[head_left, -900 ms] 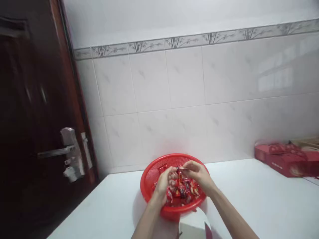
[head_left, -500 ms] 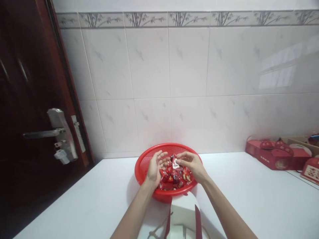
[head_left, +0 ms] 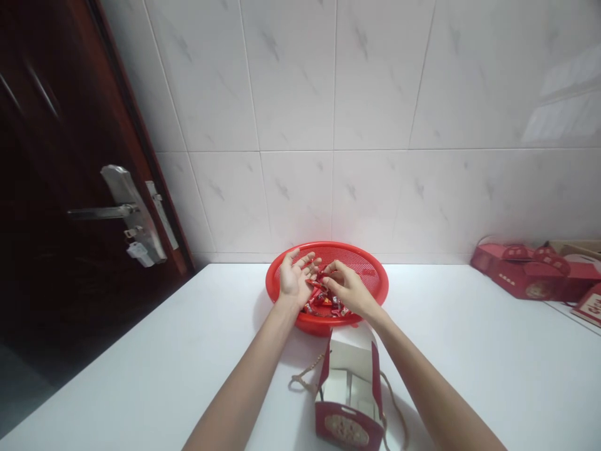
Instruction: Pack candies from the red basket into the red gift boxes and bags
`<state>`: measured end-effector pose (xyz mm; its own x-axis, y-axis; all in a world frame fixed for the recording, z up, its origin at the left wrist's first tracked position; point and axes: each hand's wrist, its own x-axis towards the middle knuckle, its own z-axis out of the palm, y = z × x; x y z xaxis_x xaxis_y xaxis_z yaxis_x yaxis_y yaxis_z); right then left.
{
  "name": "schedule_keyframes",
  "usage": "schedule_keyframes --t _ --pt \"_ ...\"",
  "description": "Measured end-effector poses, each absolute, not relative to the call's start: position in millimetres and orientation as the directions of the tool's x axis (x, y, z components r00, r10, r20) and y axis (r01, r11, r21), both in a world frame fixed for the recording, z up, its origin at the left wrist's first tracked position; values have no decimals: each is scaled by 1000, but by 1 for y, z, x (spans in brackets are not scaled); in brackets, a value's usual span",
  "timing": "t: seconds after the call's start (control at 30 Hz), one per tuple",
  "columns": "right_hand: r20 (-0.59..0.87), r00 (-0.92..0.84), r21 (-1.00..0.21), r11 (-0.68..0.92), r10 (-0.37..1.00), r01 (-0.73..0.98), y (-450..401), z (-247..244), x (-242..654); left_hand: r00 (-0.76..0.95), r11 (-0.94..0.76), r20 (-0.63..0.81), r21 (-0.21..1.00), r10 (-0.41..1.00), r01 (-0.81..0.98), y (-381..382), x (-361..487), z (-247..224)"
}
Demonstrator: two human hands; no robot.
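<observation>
The right hand [head_left: 350, 288] has a narrow grip, whether holding anything I cannot tell; the left hand [head_left: 295, 282] is spread, palm up. Both are over the round red plastic basket [head_left: 373, 282] containing shiny red-wrapped candies [head_left: 323, 302]; before the basket sits an open maroon cardboard box [head_left: 348, 429].

No wording can be read. The open box [head_left: 323, 416] carries an oval emblem [head_left: 346, 430] on its red front, its marks too blurred to decipher. At right, a red carton [head_left: 509, 279] shows tiny pale marks and a round emblem [head_left: 539, 289], and another carton [head_left: 592, 292], cut off at the edge, bears an illegible pale label [head_left: 591, 307].
</observation>
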<state>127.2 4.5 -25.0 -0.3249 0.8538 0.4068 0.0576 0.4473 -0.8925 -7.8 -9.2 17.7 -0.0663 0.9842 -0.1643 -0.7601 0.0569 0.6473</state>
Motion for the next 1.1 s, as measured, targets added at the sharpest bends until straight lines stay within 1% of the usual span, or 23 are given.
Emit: schedule_keyframes --t 0.13,0.2,0.3,0.4,0.47,0.53,0.6,0.67,0.73,0.77,0.83,0.87,0.97,1.03,1.1 --pt "335 -406 -917 393 850 66 -1 -21 130 -82 43 -161 651 984 -758 -10 -5 16" --pt "336 -427 -915 398 839 63 -1 -20 131 -97 41 -172 659 980 -751 -11 -2 16" --pt "352 -409 -908 413 842 67 0 -22 132 -80 68 -190 665 978 -743 -14 3 18" --pt "323 -372 -936 351 871 9 0 -21 132 -48 82 -170 679 984 -729 -16 2 25" --pt "292 -319 -956 289 902 -59 1 -18 134 -32 93 -161 709 986 -699 -16 -6 32" --pt "248 -218 -966 225 944 -125 2 -14 137 -29 92 -148 742 988 -664 -14 -19 38" --pt "186 -110 -964 160 976 -213 5 -9 142 -84 28 -105 768 991 -640 -11 -34 41" --pt "123 -39 -934 102 992 -342 10 -7 146 -173 -58 -55 809 983 -584 -5 -47 39" --pt "65 -6 -880 55 998 -473 15 -6 151 -227 -86 -20 892 974 -444 3 -54 35" --pt "37 4 -851 33 999 -524 18 -7 152 -218 -70 -6 938 976 -339 8 -55 33" --pt "-22 4 -808 -15 1000 -588 23 -9 155 -131 -12 1 996 991 -89 18 -52 28" --pt "-48 -2 -795 -39 999 -605 24 -10 155 -67 12 -10 999 998 36 24 -50 26" --pt "-95 -12 -776 -82 995 -625 28 -13 156 111 44 -84 945 990 325 44 -39 22" --pt "-101 2 -763 -77 995 -641 29 -14 155 190 26 -133 878 973 478 57 -30 20" --pt "-92 24 -747 -53 995 -662 29 -14 155 236 -16 -164 789 958 614 67 -20 17"
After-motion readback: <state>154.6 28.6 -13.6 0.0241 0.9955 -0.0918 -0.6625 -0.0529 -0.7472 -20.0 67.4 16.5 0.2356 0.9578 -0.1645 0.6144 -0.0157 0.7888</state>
